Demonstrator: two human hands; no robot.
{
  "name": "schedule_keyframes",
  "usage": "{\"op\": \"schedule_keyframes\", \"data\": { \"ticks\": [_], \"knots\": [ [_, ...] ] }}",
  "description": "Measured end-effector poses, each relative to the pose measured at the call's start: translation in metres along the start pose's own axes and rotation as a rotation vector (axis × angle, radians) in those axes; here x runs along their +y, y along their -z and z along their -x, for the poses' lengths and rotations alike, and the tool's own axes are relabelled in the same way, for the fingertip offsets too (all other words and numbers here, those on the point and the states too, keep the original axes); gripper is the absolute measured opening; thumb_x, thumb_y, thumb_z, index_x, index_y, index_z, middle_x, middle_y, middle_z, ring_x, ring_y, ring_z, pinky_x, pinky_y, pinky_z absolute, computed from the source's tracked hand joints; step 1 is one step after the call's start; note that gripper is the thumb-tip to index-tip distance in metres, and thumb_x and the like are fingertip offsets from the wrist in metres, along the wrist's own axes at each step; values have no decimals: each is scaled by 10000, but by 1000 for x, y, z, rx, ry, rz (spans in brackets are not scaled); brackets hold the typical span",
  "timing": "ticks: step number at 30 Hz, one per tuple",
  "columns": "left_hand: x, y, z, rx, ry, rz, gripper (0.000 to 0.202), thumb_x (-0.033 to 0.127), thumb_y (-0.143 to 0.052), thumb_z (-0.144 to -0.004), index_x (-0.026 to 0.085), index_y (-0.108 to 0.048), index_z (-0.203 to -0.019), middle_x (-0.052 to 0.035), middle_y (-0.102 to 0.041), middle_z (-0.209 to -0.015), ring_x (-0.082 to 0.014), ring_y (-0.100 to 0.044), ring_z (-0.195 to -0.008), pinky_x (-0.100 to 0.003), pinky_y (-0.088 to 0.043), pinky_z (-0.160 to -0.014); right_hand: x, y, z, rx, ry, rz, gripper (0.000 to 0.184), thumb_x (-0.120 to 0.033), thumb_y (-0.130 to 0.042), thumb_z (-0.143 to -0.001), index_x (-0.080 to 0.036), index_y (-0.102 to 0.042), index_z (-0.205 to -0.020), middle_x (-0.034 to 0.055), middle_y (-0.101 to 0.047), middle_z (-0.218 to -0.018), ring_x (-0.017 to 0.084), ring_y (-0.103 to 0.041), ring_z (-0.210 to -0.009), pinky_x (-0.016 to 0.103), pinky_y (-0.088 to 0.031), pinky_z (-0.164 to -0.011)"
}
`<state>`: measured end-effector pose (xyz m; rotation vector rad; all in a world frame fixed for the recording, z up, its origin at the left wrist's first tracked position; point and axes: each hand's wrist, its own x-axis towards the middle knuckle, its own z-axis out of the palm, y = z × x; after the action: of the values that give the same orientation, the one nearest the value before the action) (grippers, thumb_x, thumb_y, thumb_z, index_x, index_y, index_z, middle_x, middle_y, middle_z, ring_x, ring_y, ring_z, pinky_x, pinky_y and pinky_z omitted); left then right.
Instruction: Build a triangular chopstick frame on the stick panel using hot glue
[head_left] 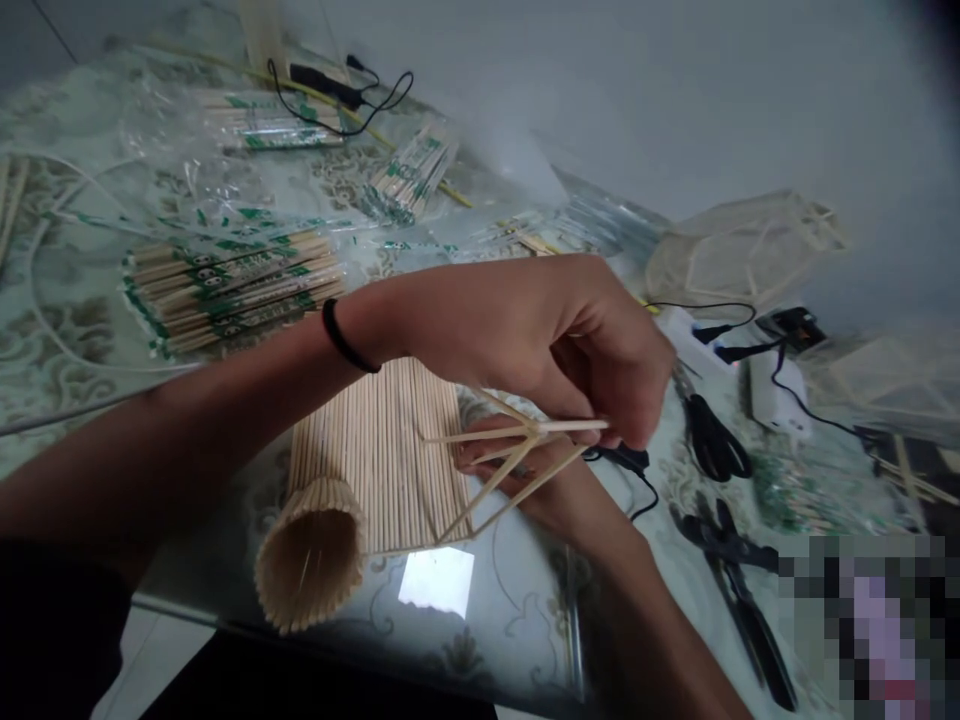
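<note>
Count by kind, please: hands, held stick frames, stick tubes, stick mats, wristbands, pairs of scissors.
Left hand and right hand: 2
Held stick frame: 1
Stick tube: 1
Stick mat: 1
Wristband: 1
Pair of scissors: 1
Total: 7

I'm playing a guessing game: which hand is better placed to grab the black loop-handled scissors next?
Probably the left hand: it reaches across and looks closer to the scissors, though it pinches the pale, angular wooden frame. The right hand looks farther away, behind that frame.

Free room lay in front
Bare tabletop (517, 630) stretched between cup (271, 575) and right forearm (641, 595); behind it, frame (534, 430) and left hand (559, 325) barred the way; scissors (703, 428) and pliers (752, 630) crowded the right.
</note>
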<state>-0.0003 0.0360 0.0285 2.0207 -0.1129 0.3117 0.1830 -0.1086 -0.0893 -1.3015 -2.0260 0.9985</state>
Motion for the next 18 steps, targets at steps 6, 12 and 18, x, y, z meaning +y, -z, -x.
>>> {"op": "schedule_keyframes", "data": {
  "ticks": [6,12,18],
  "knots": [
    [2,-3,-5,100,76,4,227,41,-807,-779,260,-830,-726,105,-794,-796,-143,-802,-868,-243,-620,-827,-2,-2,-1,57,21,76,128,-255,-675,-978,-256,-789,-921,68,-812,-980,273,-773,-984,498,-640,-930],
    [1,-3,-5,56,32,76,193,-17,-762,-833,153,-815,-758,44,-825,-835,-114,-799,-871,-186,-613,-842,-3,-3,3,75,-2,152,130,-250,-677,-985,-249,-806,-968,87,-818,-1037,294,-781,-1014,520,-638,-952],
    [-2,-2,-3,55,-18,86,140,-19,-767,-847,106,-819,-811,-12,-838,-852,-126,-802,-877,-177,-618,-831,-4,-4,2,65,-45,145,153,-283,-653,-995,-266,-804,-975,82,-828,-1061,315,-780,-1050,571,-611,-1010]
  ]
}}
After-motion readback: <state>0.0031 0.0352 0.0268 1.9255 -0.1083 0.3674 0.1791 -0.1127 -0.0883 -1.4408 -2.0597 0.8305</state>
